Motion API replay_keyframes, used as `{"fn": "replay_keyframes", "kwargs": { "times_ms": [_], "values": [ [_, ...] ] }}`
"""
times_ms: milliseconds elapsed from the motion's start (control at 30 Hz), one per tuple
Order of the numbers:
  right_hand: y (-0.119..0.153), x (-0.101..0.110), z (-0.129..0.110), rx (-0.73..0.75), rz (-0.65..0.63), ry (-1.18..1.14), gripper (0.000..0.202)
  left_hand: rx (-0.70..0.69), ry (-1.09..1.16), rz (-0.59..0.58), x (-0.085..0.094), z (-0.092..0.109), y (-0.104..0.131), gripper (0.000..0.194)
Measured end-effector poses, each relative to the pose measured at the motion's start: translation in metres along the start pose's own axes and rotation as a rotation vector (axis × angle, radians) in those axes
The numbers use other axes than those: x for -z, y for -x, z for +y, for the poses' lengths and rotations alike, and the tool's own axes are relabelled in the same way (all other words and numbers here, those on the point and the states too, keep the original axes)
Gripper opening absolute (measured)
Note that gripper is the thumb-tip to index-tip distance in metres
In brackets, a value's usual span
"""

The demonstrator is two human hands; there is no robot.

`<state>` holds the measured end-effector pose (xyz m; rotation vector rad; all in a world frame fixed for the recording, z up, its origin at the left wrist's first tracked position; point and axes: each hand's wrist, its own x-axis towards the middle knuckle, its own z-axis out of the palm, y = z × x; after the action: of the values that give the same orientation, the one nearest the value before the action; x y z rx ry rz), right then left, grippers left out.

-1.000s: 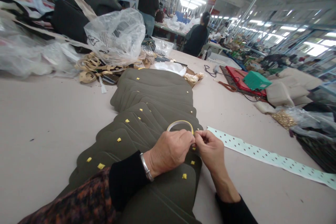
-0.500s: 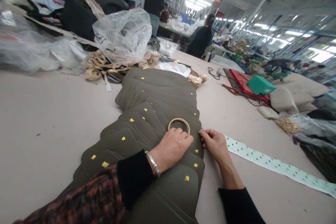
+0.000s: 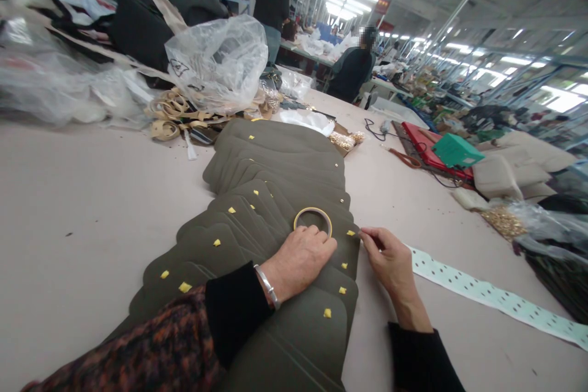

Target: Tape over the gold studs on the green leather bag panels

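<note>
Overlapping dark olive panels (image 3: pixel 294 343) run in a fanned row down the table, dotted with small yellow tape pieces (image 3: pixel 327 313). My left hand (image 3: pixel 301 260), with a silver bracelet at its wrist, rests on the panels with its fingers round the near side of a yellow tape roll (image 3: pixel 313 211). At the right edge of the panels, my right hand (image 3: pixel 386 257) has thumb and forefinger pinched together at a panel corner, beside a yellow tape piece (image 3: pixel 350 233). Whatever lies between those fingertips is too small to make out.
A pale green dotted strip (image 3: pixel 487 288) stretches right from behind my right hand. Clear plastic bags (image 3: pixel 220 61) and beige straps (image 3: pixel 168 128) lie at the back left. A green box (image 3: pixel 457 149) sits on a red item at the right. Two people are farther back.
My right hand has moved slightly right, away from the yellow tape piece, which now shows on the panel. My left hand keeps its place at the tape roll.
</note>
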<state>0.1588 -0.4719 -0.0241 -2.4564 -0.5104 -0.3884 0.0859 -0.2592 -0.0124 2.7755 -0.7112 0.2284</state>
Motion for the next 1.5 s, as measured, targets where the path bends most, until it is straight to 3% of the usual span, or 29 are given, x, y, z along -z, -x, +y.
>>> {"fn": "replay_keyframes", "kwargs": {
  "times_ms": [100, 233, 333, 467, 600, 733, 833, 933, 1033, 1200, 1267, 1367, 1500],
  "values": [
    [0.001, -0.004, 0.0, 0.193, -0.072, 0.058, 0.019, 0.003, 0.003, 0.003, 0.0, 0.0, -0.001, 0.011],
    [-0.006, -0.013, -0.002, 0.213, -0.174, 0.127, 0.022, 0.012, 0.001, 0.015, 0.0, 0.0, -0.001, 0.011],
    [-0.02, -0.013, -0.009, 0.051, -0.266, 0.232, 0.023, 0.004, 0.004, 0.033, 0.0, 0.001, -0.001, 0.011],
    [-0.046, -0.009, -0.021, -0.268, -0.494, 0.382, 0.02, -0.003, 0.005, 0.06, 0.001, 0.002, 0.0, 0.008],
    [-0.06, -0.01, -0.024, -0.51, -0.641, 0.313, 0.021, 0.0, -0.011, 0.082, 0.001, 0.002, 0.002, 0.01],
    [-0.057, -0.017, -0.013, -0.607, -0.602, 0.25, 0.018, -0.013, -0.035, 0.112, -0.001, 0.002, 0.002, 0.011],
    [-0.05, -0.022, -0.008, -0.564, -0.478, 0.232, 0.02, -0.025, -0.048, 0.132, 0.002, 0.002, 0.002, 0.009],
    [-0.042, -0.023, -0.009, -0.486, -0.334, 0.182, 0.021, -0.036, -0.054, 0.125, 0.018, 0.002, 0.003, 0.008],
    [-0.036, -0.018, -0.007, -0.441, -0.322, 0.076, 0.026, -0.003, -0.052, 0.151, 0.047, -0.004, 0.012, 0.012],
    [-0.029, 0.008, -0.002, -0.365, -0.31, -0.094, 0.033, 0.075, -0.056, 0.281, 0.094, -0.04, 0.06, 0.037],
    [-0.03, 0.017, -0.009, -0.306, -0.29, -0.119, 0.035, 0.193, -0.106, 0.287, 0.106, -0.063, 0.09, 0.048],
    [-0.037, 0.021, -0.031, -0.125, -0.28, -0.107, 0.033, 0.394, -0.26, 0.255, 0.112, -0.097, 0.137, 0.047],
    [-0.048, 0.006, -0.058, 0.065, -0.323, -0.023, 0.032, 0.636, -0.359, 0.116, 0.102, -0.133, 0.193, 0.043]
  ]
}}
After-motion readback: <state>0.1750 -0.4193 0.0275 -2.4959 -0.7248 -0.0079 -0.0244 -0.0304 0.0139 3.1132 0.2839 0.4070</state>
